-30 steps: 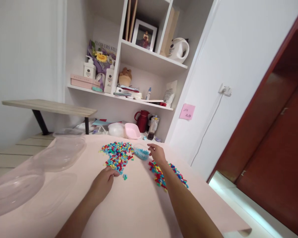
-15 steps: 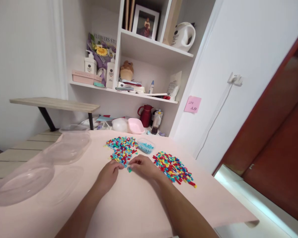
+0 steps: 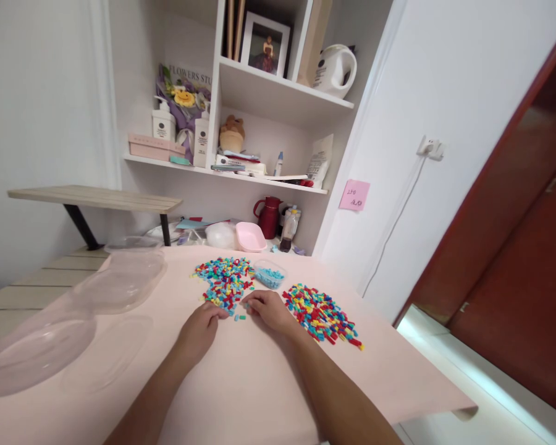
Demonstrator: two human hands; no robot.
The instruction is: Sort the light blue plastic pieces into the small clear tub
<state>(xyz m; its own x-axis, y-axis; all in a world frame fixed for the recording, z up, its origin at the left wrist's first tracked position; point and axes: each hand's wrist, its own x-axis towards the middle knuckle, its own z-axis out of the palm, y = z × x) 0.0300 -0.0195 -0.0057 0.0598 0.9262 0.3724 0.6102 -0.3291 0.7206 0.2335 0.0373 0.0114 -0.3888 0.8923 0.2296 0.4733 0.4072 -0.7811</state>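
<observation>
My left hand (image 3: 202, 326) is closed, thumb and fingers together, at the near edge of a mixed heap of small colourful plastic bricks (image 3: 227, 278). Whatever its fingertips may hold is too small to make out. To its right, my right hand (image 3: 269, 310) is also closed in a pinch just above the tabletop, with a tiny bluish speck at its fingertips that I cannot name. Between the hands lie a green brick (image 3: 243, 317) and a light blue brick (image 3: 236, 317). Behind them stands a clear tub (image 3: 269, 274) containing light blue bricks.
A second heap of bricks (image 3: 322, 314) spreads to the right on the pink tablecloth (image 3: 241, 389). Clear plastic containers (image 3: 37, 346) line the left side. At the back are a pink tray (image 3: 251, 237), a red jug (image 3: 269, 217) and shelves (image 3: 278, 86).
My right hand has drawn slightly up and right from the small bricks between the hands, which now show apart on the cloth. My left hand has barely moved. The view has shifted slightly.
</observation>
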